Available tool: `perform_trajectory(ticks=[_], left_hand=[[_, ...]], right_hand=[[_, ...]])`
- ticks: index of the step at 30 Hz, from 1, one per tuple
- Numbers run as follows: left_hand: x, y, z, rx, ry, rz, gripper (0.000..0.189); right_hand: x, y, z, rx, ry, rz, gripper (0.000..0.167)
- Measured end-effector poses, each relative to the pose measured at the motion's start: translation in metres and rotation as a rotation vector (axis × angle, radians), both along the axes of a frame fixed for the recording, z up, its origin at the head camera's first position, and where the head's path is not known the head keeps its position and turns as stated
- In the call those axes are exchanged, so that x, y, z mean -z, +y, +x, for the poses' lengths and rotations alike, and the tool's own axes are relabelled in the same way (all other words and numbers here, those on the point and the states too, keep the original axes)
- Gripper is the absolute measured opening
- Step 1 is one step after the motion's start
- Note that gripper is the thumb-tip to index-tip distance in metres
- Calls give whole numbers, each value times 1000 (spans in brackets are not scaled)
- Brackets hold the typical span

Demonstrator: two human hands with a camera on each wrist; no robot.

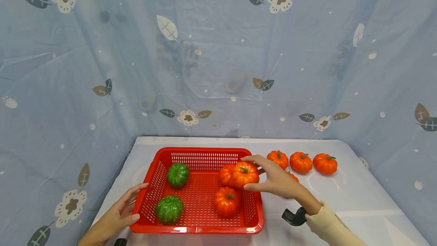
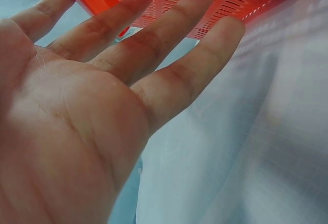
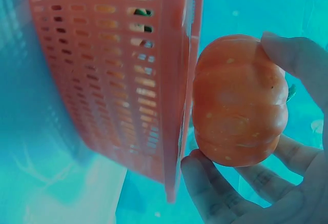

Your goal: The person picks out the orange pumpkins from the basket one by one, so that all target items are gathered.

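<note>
A red plastic basket (image 1: pixel 201 229) with slotted walls sits on the table. My right hand (image 1: pixel 273 177) grips a small orange pumpkin (image 1: pixel 246 175) over the basket's right rim, thumb on one side and fingers on the other. In the right wrist view this pumpkin (image 3: pixel 238 101) is beside the basket's upper edge. Inside, two green pumpkins (image 1: pixel 169 209) lie at the left, and orange pumpkins (image 1: pixel 227 202) lie at the right, one partly hidden behind the held one. My left hand (image 1: pixel 117 212) touches the basket's left side with fingers extended, as the left wrist view shows.
Right of the basket, three orange pumpkins (image 1: pixel 301 163) stand in a row on the white table (image 1: pixel 362 196). Another orange pumpkin (image 1: pixel 293 177) is mostly hidden behind my right hand. A blue patterned curtain (image 1: pixel 218 67) hangs behind and beside the table.
</note>
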State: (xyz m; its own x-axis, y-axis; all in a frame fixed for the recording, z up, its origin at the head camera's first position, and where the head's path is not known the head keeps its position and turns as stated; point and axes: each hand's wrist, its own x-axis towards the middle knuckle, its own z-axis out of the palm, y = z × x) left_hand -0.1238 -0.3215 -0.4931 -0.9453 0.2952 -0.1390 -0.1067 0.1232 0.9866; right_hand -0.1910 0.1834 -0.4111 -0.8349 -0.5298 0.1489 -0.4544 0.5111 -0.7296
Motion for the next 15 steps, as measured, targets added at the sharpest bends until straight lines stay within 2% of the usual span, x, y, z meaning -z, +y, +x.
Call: perform_trajectory(ticks=[5, 15], left_hand=[[0, -1, 0, 33, 19, 30, 71], [0, -2, 0, 42, 26, 39, 71]], right_hand=[[2, 15, 1, 36, 62, 6, 72], [6, 41, 7, 158, 28, -26, 74]])
